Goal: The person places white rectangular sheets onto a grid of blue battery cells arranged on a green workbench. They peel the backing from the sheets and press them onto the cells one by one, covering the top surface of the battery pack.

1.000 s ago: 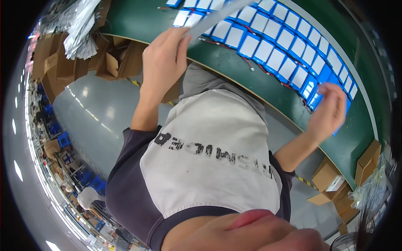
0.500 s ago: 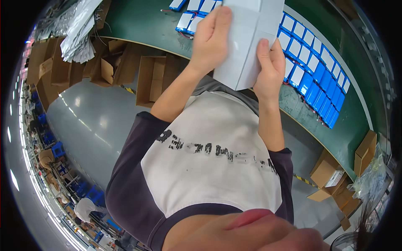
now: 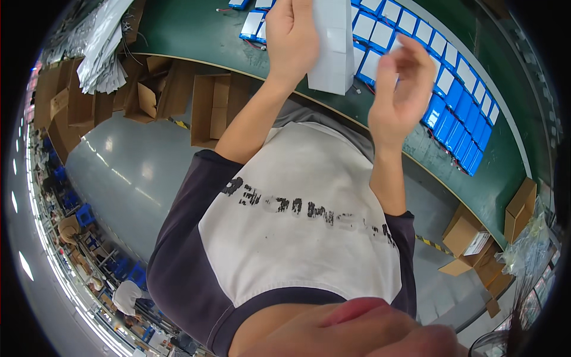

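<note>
My left hand (image 3: pixel 291 50) is closed on the left side of a long white, flat-sided piece (image 3: pixel 331 59) with faint seams across it. Its top end runs out of view, so I cannot tell whether it is a box or a stack of sheets. To the right, my right hand (image 3: pixel 402 89) is apart from it, thumb and curled fingers separated, somewhat blurred, with nothing visible held. Beneath and beyond that hand lie rows of flat blue battery packs (image 3: pixel 455 119), many bearing white rectangles, with thin wires. A smaller group of blue packs (image 3: pixel 251 25) lies left of my left hand.
The green workbench (image 3: pixel 196 35) curves across the top. White strips (image 3: pixel 101 65) hang at its left end. Open cardboard boxes (image 3: pixel 205 110) stand below the bench edge, more boxes (image 3: pixel 461 235) at the right beside clear plastic bags (image 3: pixel 526 244). Another person (image 3: pixel 126 296) is far off at lower left.
My right hand has let go of the white piece and moved right, over the battery packs. My left hand has shifted up slightly with the piece, which now shows a narrower face.
</note>
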Available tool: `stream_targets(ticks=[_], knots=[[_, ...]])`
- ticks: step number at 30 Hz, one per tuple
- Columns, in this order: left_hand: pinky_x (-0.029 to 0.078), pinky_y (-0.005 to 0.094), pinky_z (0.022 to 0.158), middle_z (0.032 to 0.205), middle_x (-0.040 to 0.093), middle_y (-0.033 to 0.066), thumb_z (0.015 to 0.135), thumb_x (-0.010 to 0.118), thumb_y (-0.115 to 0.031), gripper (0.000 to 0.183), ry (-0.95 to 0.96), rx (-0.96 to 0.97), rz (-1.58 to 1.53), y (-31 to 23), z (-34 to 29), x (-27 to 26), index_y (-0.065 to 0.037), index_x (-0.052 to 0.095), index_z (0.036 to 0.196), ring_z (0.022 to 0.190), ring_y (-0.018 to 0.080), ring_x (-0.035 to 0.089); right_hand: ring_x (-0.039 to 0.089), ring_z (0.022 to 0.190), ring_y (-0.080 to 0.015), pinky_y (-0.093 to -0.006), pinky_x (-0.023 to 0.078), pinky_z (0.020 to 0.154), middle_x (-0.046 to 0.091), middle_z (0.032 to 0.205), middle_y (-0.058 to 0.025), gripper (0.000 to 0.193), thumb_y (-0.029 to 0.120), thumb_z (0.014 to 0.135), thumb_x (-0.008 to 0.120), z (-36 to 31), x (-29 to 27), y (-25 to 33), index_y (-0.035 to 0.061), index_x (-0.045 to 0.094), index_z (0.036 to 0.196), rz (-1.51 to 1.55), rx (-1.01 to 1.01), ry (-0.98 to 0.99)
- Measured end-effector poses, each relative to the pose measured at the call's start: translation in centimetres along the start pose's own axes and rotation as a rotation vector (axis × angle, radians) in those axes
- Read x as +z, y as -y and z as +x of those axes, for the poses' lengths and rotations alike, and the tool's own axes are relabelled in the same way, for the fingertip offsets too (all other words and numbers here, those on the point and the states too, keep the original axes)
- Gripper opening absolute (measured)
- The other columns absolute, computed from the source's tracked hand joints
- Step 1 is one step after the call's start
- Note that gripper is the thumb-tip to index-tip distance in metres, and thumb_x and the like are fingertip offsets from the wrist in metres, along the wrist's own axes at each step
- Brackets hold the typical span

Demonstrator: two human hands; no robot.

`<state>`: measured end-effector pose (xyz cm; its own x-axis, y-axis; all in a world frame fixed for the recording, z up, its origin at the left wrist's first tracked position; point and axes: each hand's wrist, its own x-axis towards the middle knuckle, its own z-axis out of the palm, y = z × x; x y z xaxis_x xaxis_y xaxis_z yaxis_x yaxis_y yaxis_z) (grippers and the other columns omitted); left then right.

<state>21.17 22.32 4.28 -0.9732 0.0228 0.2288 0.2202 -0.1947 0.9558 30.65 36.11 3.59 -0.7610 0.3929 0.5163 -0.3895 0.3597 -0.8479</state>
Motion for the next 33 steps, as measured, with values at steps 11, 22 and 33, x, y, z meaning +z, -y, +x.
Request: stream_targets(ticks=[11,22,33], knots=[[0.037,0.0361,0.114,0.150,0.042,0.0148,0.113,0.035,-0.025,0.042,0.314,0.003,0.006,0.8,0.6,0.2,0.002,0.046,0.144,0.132,0.0234,0.049,0.059,0.118,-0.0203,-0.0320,0.051,0.096,0.060,0.128,-0.0125,0.042,0.005,0.101,0.063,0.1,1.5,-1.3,-0.0009,0.046,0.139,0.553,0.378,0.246],[0.048,0.0302,0.094,0.127,0.049,0.0144,0.112,0.043,-0.021,0.045,0.505,-0.178,0.045,1.3,1.1,1.4,-0.013,0.031,0.155,0.112,0.0191,0.055,0.057,0.128,-0.0293,-0.0493,0.054,0.096,0.053,0.142,-0.0199,0.069,0.013,0.102,0.055,0.4,-1.3,-0.2,0.0059,0.021,0.162,0.767,0.644,0.315],[0.037,0.0524,0.108,0.134,0.048,0.0323,0.098,0.059,-0.012,0.042,0.375,0.449,1.332,1.3,7.7,-1.5,-0.011,0.058,0.140,0.122,0.0475,0.048,0.056,0.090,-0.0036,-0.0204,0.044,0.076,0.066,0.102,0.0011,0.037,0.026,0.106,0.059,1.1,-11.9,-0.8,0.0059,0.060,0.137,-0.059,0.485,0.050]])
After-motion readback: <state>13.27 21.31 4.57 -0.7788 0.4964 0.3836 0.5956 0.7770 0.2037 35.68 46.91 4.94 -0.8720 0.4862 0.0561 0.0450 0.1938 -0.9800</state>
